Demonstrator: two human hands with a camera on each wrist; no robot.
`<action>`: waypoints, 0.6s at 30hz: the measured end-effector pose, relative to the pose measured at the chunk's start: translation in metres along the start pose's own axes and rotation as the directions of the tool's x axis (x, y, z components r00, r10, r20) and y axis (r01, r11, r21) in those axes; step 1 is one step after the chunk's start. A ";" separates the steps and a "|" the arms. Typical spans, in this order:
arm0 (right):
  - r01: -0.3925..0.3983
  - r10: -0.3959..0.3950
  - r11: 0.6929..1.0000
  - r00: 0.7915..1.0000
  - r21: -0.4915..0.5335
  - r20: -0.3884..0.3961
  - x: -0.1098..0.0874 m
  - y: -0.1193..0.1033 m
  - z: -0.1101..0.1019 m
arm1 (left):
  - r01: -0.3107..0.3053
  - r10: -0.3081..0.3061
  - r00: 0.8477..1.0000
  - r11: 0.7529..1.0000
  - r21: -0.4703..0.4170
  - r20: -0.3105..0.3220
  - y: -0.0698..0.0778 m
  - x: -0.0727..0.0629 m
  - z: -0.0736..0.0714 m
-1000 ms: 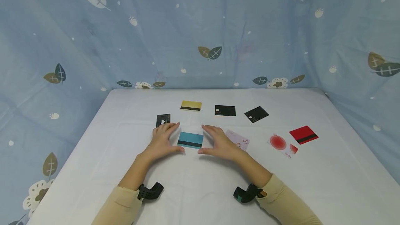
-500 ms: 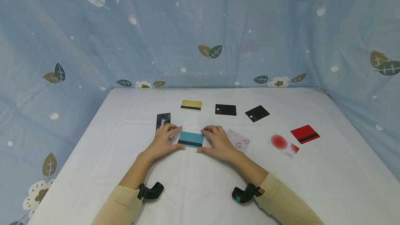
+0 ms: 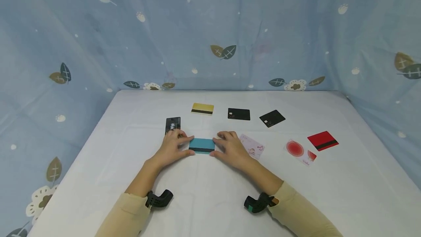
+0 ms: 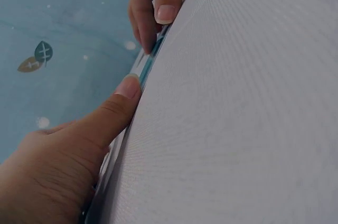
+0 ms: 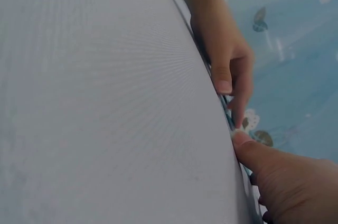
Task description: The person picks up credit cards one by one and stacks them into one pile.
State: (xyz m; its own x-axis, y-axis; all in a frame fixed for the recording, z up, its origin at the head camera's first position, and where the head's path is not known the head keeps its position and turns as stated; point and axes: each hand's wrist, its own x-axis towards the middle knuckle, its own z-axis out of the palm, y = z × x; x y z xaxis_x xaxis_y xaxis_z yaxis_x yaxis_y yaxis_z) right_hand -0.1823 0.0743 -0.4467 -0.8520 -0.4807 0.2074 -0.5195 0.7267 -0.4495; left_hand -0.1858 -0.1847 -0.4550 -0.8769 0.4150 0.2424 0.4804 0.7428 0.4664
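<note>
Blue card (image 3: 202,145) sits between your two hands, near the middle of the table (image 3: 200,193). Your left hand (image 3: 171,149) pinches its left end, thumb and fingertip parted just enough to span the card; your right hand (image 3: 232,151) does likewise at the right end. Whether it is raised at all, you cannot tell. By the look of it, you have secured the grip, while placing or turning this card remains. Seven more lie separately, none gripped: gold card (image 3: 202,107), upright black card (image 3: 172,123) partly behind your left hand, level black card (image 3: 239,114), slanted black card (image 3: 272,118), pink card (image 3: 252,145), red-circle card (image 3: 295,149) and red card (image 3: 323,140). No container shows; those seven rest directly on the table.
</note>
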 end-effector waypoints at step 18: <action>0.049 -0.056 0.985 0.998 -0.164 -0.039 -0.018 -0.002 -0.009 | 0.017 -0.018 0.999 0.999 0.051 0.033 0.008 -0.004 -0.004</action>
State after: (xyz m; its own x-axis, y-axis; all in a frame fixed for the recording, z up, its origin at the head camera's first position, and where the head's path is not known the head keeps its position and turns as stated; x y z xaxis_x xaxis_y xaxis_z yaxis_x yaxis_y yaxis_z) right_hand -0.1666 0.0859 -0.4423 -0.8236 -0.5012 0.2656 -0.5640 0.7731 -0.2900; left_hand -0.1786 -0.1823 -0.4488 -0.8847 0.4184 0.2056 0.4658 0.7756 0.4260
